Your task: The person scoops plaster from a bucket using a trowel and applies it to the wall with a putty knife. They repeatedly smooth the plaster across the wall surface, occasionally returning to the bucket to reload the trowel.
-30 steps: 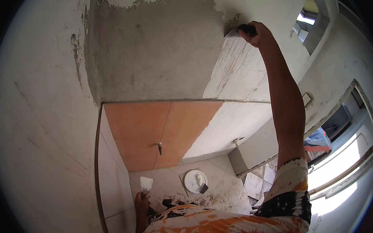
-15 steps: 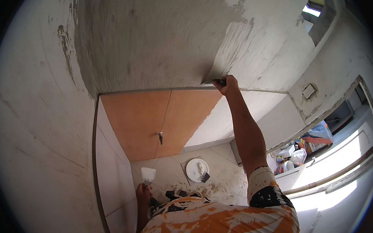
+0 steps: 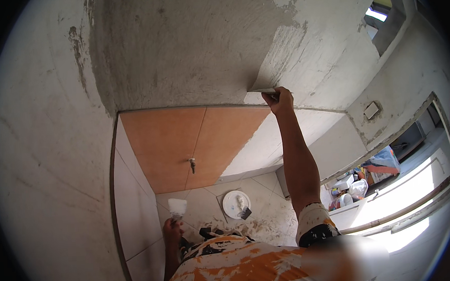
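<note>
My right hand (image 3: pixel 282 101) reaches up and is closed around a wide putty knife (image 3: pixel 260 92). Its blade lies at the wall, just above the ledge over the orange tiles and at the lower end of a lighter streak in the grey coat (image 3: pixel 179 51). Low on the left, my left hand (image 3: pixel 172 228) grips a second putty knife (image 3: pixel 177 206), its broad blade whitish and pointing away from me. On the floor beyond stands a round white lid or plate (image 3: pixel 228 204) with white paste and a small dark-bladed scraper (image 3: pixel 246 213) on it.
Orange tiles (image 3: pixel 164 143) with a small tap (image 3: pixel 192 165) cover the lower wall. White tiles (image 3: pixel 139 206) line the left side. Scraps litter the floor near my feet. At right, tubs and bags (image 3: pixel 357 187) crowd beyond an opening; a switch box (image 3: pixel 371 110) sits on the wall.
My right hand has shifted slightly right and up along the wall, and its putty knife's blade has turned. My left hand and its putty knife have barely moved.
</note>
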Demonstrator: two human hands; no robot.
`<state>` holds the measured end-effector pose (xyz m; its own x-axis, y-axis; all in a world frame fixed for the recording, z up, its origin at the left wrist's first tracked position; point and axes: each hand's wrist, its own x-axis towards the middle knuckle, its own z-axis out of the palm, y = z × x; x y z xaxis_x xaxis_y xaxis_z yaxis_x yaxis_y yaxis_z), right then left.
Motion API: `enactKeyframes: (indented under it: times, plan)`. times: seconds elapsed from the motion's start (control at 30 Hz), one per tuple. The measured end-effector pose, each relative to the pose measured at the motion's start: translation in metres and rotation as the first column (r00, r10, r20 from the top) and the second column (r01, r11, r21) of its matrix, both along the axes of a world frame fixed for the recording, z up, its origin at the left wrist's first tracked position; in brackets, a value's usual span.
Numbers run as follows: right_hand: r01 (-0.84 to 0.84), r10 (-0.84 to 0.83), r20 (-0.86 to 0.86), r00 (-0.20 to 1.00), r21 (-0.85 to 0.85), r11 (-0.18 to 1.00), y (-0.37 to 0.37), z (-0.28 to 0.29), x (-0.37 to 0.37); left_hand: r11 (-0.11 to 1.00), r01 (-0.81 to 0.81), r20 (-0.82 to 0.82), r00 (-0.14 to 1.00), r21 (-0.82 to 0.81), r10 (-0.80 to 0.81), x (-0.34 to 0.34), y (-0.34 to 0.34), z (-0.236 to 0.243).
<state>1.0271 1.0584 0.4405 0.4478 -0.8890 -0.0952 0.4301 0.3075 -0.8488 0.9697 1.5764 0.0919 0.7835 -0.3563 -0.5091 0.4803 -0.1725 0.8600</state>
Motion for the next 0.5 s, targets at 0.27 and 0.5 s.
enactKeyframes:
  times: [0.27, 0.5]
  plan:
    - [0.044, -0.046, 0.031, 0.998, 0.064, 0.997, -0.011, -0.006, -0.003, 0.999, 0.037, -0.022, 0.999, -0.023, -0.037, 0.004, -0.007, -0.005]
    - [0.086, -0.108, -0.098, 0.989, -0.211, 0.974, -0.018, 0.229, 0.02, 0.975, 0.224, -0.017, 0.975, -0.011, -0.224, 0.006, -0.011, 0.04]
